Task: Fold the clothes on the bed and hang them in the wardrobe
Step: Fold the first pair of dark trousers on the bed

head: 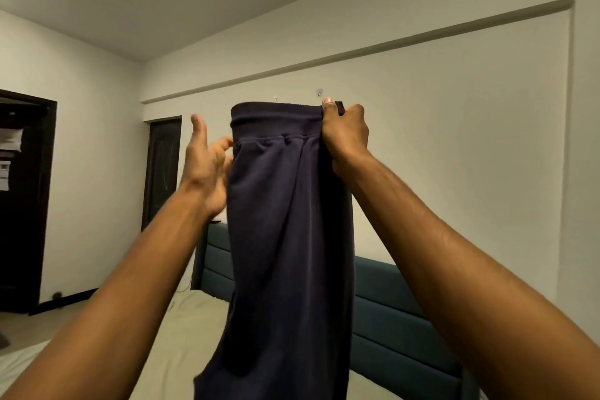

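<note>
One bed [181, 328] filled the lower part of the view, its pale sheet wrinkled, with one dark teal padded headboard [389, 318] standing against the far wall. One wardrobe [19, 191] with a dark frame stood open at the left edge, pale folded things showing on its shelves. One dark door [164, 169] sat in the far wall beside the corner.

One pair of navy trousers [289, 237] hung upright in mid-air in front of the person, over the bed, waistband at the top and legs dropping straight down out of view at the bottom edge. The legs lay together, so the garment showed as a single narrow column.

Two bare forearms reached up from the lower corners. The right hand [345, 133] gripped the right end of the waistband, fingers curled round the bunched cloth and the thumb up along the top edge; it alone carried the trousers. The left hand [207, 159] was beside the left edge of the trousers just under the waistband, thumb raised and fingers loosely bent, their tips at or touching the cloth; it was blurred, and whether it pinched any fabric I could not tell.

Two small hooks [319, 93] showed on the wall just above the waistband.
</note>
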Tool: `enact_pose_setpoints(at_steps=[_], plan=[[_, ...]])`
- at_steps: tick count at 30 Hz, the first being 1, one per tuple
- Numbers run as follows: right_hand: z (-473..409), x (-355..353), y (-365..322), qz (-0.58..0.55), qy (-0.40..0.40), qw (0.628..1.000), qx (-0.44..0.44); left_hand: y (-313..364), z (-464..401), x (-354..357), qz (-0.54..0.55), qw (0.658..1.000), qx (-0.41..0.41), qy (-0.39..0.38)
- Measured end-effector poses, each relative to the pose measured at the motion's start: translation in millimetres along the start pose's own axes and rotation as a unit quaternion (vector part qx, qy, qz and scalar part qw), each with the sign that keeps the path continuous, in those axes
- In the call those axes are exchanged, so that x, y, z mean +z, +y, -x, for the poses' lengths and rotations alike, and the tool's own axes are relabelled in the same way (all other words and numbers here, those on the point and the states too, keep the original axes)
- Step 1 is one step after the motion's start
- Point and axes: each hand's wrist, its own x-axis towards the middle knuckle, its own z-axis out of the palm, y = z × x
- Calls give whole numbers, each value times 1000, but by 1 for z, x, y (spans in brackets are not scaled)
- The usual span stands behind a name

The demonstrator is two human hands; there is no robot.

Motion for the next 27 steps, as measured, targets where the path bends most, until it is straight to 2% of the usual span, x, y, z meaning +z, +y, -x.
enact_pose_setpoints(at_steps=[1, 4, 6, 9, 12, 14, 16, 17, 18, 20, 21, 23, 27], plan=[[-1, 0, 2, -5, 7, 1000, 7, 4, 4, -5, -4, 999, -17, -29], [1, 0, 7, -6, 23, 1000, 18, 16, 8, -7, -213, 975, -42, -37], [3, 1, 12, -15, 22, 999, 28, 15, 9, 4, -282, 958, -39, -32], [7, -4, 21, -15, 7, 1000, 27, 12, 6, 16, -303, 953, -21, 14], [9, -20, 33, 57, 0, 996, -73, 18, -2, 18, -270, 961, 36, 47], [8, -35, 39, 93, -2, 985, -144, 22, -9, 20, -277, 956, 94, 26], [6, -46, 40, 98, -7, 980, -171, 25, -12, 26, -308, 938, 159, 2], [4, -50, 40, 103, -9, 979, -176, 25, -16, 28, -349, 917, 194, 6], [4, -53, 40, 112, -11, 978, -178, 24, -20, 30, -423, 873, 243, 16], [3, -55, 41, 125, -16, 975, -185, 21, -23, 32, -580, 737, 343, 51], [3, -56, 43, 127, -20, 973, -191, 20, -23, 32, -611, 697, 370, 63], [2, -58, 45, 118, -35, 971, -204, 20, -19, 34, -616, 674, 401, 71], [-3, -65, 43, 114, -129, 965, -198, 29, -19, 26, -621, 687, 375, 47]])
